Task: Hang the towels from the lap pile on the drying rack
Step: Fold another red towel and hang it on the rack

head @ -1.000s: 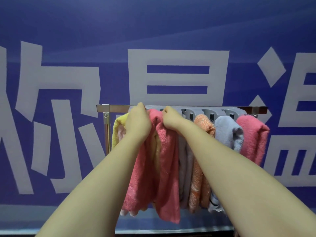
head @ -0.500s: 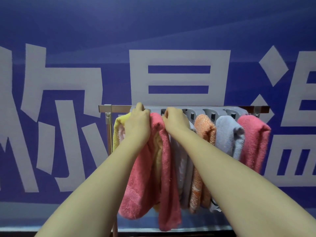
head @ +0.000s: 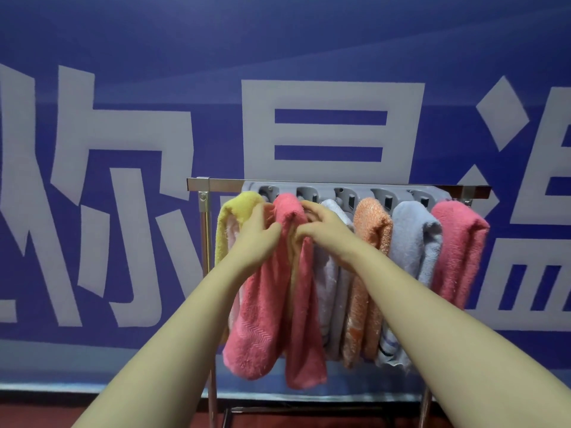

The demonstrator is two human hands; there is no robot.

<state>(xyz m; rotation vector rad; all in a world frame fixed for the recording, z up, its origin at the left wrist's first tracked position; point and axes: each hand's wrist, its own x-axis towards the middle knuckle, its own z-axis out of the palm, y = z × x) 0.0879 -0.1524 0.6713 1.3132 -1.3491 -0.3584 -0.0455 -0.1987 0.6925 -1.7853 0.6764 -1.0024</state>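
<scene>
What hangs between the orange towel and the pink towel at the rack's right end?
A light blue towel hangs there, between the orange towel and the right-end pink towel; the head view shows it.
</scene>
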